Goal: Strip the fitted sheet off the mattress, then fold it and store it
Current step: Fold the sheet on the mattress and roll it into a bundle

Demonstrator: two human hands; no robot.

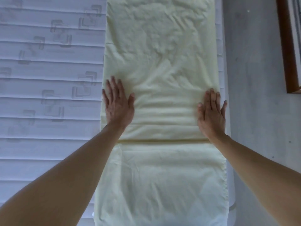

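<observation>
1. Pale yellow cotton fitted sheet [162, 62], folded into one long narrow strip, lies flat along the right side of the white quilted mattress [48, 70]. A horizontal fold edge crosses the strip just below the hands; a second layer shows under it, nearer the camera.
2. Left hand [118, 103]: flat, fingers straight and slightly spread, palm pressing on the strip's left edge.
3. Right hand [211, 111]: flat, fingers straight, pressing on the strip's right edge. Neither hand grips anything (both just press on the cloth).
4. Around: grey smooth floor [254, 79] to the right of the mattress; dark brown wooden frame [286, 54] at the far right, well apart from the sheet. What the frame belongs to, cannot tell.
5. Obstructions: both bare forearms cross the lower corners of the view and cover parts of the mattress and the sheet's edges.
6. Writing: none readable. Mattress carries a stitched pattern of nested square outlines, no legible brand.
7. Count: one sheet, one mattress, two hands, one wooden frame.
</observation>
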